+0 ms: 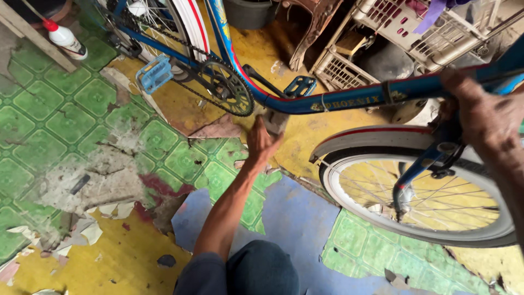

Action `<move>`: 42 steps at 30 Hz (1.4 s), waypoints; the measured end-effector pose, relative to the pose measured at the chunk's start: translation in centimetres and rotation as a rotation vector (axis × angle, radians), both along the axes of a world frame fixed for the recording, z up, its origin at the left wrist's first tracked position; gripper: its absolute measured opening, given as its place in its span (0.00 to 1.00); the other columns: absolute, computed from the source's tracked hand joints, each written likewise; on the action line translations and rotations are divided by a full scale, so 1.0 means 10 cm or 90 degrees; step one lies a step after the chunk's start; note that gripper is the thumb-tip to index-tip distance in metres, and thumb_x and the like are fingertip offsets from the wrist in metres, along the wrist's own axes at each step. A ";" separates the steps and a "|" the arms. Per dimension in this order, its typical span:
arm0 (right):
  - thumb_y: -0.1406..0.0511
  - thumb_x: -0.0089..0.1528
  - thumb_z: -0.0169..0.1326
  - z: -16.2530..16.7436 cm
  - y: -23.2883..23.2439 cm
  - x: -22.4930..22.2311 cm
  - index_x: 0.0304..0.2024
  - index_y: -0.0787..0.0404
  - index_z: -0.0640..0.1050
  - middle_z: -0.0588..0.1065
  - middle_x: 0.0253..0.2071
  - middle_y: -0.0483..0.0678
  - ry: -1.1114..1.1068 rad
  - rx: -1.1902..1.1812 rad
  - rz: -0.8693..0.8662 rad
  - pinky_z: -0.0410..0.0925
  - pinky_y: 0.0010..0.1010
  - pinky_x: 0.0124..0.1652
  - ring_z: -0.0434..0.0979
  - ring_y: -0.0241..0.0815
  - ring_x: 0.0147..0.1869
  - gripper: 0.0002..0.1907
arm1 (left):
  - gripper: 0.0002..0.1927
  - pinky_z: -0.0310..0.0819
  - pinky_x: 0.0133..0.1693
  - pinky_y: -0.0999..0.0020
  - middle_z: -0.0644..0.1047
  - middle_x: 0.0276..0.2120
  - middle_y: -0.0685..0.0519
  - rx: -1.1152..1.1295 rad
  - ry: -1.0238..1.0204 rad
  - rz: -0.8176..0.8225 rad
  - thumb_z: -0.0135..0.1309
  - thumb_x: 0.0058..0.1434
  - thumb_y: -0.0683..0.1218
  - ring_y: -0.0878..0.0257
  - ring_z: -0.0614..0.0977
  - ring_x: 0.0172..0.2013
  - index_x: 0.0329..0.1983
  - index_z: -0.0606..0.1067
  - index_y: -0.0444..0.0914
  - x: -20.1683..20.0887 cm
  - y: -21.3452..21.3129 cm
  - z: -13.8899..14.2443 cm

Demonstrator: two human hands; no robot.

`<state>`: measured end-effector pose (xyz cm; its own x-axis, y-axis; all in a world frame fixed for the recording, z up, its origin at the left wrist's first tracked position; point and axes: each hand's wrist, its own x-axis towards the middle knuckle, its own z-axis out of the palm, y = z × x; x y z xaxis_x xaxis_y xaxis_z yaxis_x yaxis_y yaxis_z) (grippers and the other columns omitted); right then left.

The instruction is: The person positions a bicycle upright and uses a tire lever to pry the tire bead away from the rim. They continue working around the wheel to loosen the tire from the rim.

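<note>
blue steel, the bicycle frame [349, 98] stood across the worn green and yellow floor [65, 114]. i saw my left hand [262, 141] reaching under it beside the chainring [226, 87], fingers closed on a small grey block [274, 120]. my right hand [480, 109] wrapped the frame above the front wheel [420, 191].

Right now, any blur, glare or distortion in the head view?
Head view: right hand on the blue bicycle frame is large and soft at the edge; left hand by the chainring is sharper. Wide-angle bending at the borders; light even, no strong glare, soft shadows on the floor.
</note>
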<state>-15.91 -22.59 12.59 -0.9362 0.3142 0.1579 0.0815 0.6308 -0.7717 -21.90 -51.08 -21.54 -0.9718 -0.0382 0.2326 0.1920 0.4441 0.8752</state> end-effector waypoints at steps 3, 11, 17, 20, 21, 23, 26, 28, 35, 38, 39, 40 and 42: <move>0.48 0.65 0.55 0.21 -0.07 -0.02 0.42 0.62 0.76 0.70 0.25 0.46 -0.032 0.119 0.005 0.66 0.34 0.28 0.71 0.39 0.27 0.22 | 0.44 0.73 0.52 0.49 0.76 0.51 0.34 -0.052 -0.016 0.050 0.71 0.47 0.52 0.44 0.79 0.49 0.61 0.64 0.28 -0.07 -0.10 -0.03; 0.50 0.69 0.53 0.14 -0.07 -0.04 0.43 0.64 0.75 0.71 0.25 0.47 -0.027 0.161 0.031 0.69 0.35 0.31 0.73 0.39 0.27 0.23 | 0.38 0.72 0.53 0.47 0.77 0.49 0.36 -0.040 -0.054 0.051 0.72 0.47 0.51 0.40 0.78 0.52 0.58 0.70 0.32 -0.14 -0.16 0.07; 0.55 0.66 0.58 -0.11 0.09 -0.01 0.41 0.66 0.75 0.73 0.27 0.47 -0.005 0.023 -0.007 0.70 0.31 0.30 0.74 0.36 0.28 0.19 | 0.39 0.72 0.53 0.46 0.77 0.50 0.37 -0.018 0.014 0.044 0.71 0.45 0.50 0.41 0.78 0.51 0.58 0.68 0.32 -0.10 -0.11 0.17; 0.55 0.68 0.62 -0.21 0.10 0.01 0.41 0.70 0.74 0.74 0.29 0.49 0.031 0.012 0.017 0.73 0.30 0.32 0.76 0.37 0.30 0.22 | 0.40 0.71 0.52 0.44 0.76 0.50 0.36 -0.040 0.014 0.042 0.71 0.47 0.50 0.40 0.78 0.51 0.60 0.67 0.32 -0.11 -0.08 0.22; 0.54 0.66 0.62 -0.22 0.11 0.01 0.41 0.70 0.74 0.74 0.29 0.49 0.029 0.030 0.005 0.73 0.29 0.31 0.76 0.37 0.29 0.23 | 0.40 0.71 0.52 0.43 0.76 0.50 0.36 -0.041 0.013 0.046 0.71 0.47 0.50 0.40 0.78 0.51 0.60 0.66 0.31 -0.11 -0.07 0.24; 0.52 0.66 0.63 -0.22 0.10 0.01 0.40 0.69 0.74 0.74 0.29 0.49 0.028 0.045 0.001 0.73 0.29 0.30 0.76 0.37 0.28 0.25 | 0.41 0.70 0.53 0.42 0.76 0.50 0.36 -0.045 0.009 0.051 0.71 0.47 0.50 0.40 0.78 0.50 0.60 0.66 0.31 -0.10 -0.07 0.26; 0.51 0.68 0.66 -0.20 0.08 0.05 0.41 0.70 0.73 0.73 0.29 0.51 0.039 0.035 0.024 0.73 0.30 0.30 0.76 0.39 0.28 0.27 | 0.38 0.73 0.51 0.46 0.76 0.49 0.37 -0.018 -0.028 0.047 0.69 0.49 0.51 0.41 0.78 0.51 0.58 0.66 0.33 -0.07 -0.06 0.25; 0.50 0.66 0.67 -0.19 0.05 0.09 0.41 0.68 0.72 0.74 0.28 0.50 0.051 0.014 0.037 0.74 0.31 0.30 0.76 0.39 0.28 0.28 | 0.38 0.73 0.51 0.46 0.76 0.49 0.37 -0.027 -0.024 0.065 0.69 0.49 0.51 0.41 0.78 0.51 0.59 0.66 0.33 -0.04 -0.05 0.24; 0.48 0.66 0.68 -0.10 0.07 0.24 0.52 0.70 0.72 0.75 0.35 0.48 0.177 0.057 0.194 0.77 0.31 0.38 0.79 0.38 0.35 0.33 | 0.41 0.72 0.50 0.46 0.75 0.49 0.37 -0.026 -0.015 0.091 0.69 0.48 0.51 0.40 0.77 0.50 0.62 0.64 0.35 0.05 -0.01 0.26; 0.45 0.64 0.68 -0.09 0.08 0.27 0.48 0.71 0.73 0.76 0.35 0.48 0.165 0.038 0.191 0.76 0.30 0.37 0.79 0.37 0.35 0.35 | 0.40 0.72 0.51 0.47 0.76 0.49 0.38 -0.042 -0.014 0.089 0.70 0.49 0.51 0.41 0.78 0.51 0.61 0.64 0.36 0.06 -0.01 0.26; 0.45 0.64 0.68 -0.07 0.09 0.28 0.44 0.69 0.77 0.77 0.33 0.48 0.122 0.053 0.161 0.76 0.29 0.39 0.80 0.37 0.34 0.33 | 0.40 0.73 0.51 0.47 0.76 0.50 0.38 -0.048 -0.026 0.088 0.70 0.49 0.51 0.41 0.78 0.51 0.61 0.64 0.36 0.05 -0.01 0.25; 0.44 0.64 0.67 -0.07 0.09 0.29 0.43 0.68 0.79 0.77 0.33 0.47 0.109 0.072 0.150 0.76 0.29 0.40 0.80 0.37 0.34 0.32 | 0.39 0.73 0.51 0.48 0.76 0.50 0.39 -0.053 -0.037 0.088 0.70 0.48 0.51 0.41 0.79 0.51 0.60 0.65 0.36 0.05 -0.01 0.25; 0.43 0.64 0.66 -0.06 0.09 0.30 0.45 0.67 0.81 0.78 0.34 0.46 0.113 0.109 0.148 0.75 0.29 0.42 0.80 0.37 0.37 0.31 | 0.40 0.73 0.52 0.48 0.76 0.50 0.39 -0.053 -0.040 0.087 0.70 0.48 0.52 0.41 0.79 0.51 0.60 0.65 0.36 0.04 -0.02 0.23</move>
<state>-12.90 -21.66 11.98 -0.9326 0.0502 0.3575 -0.2062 0.7388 -0.6416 -21.53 -51.33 -19.21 -0.9716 -0.1542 0.1796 0.0711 0.5335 0.8428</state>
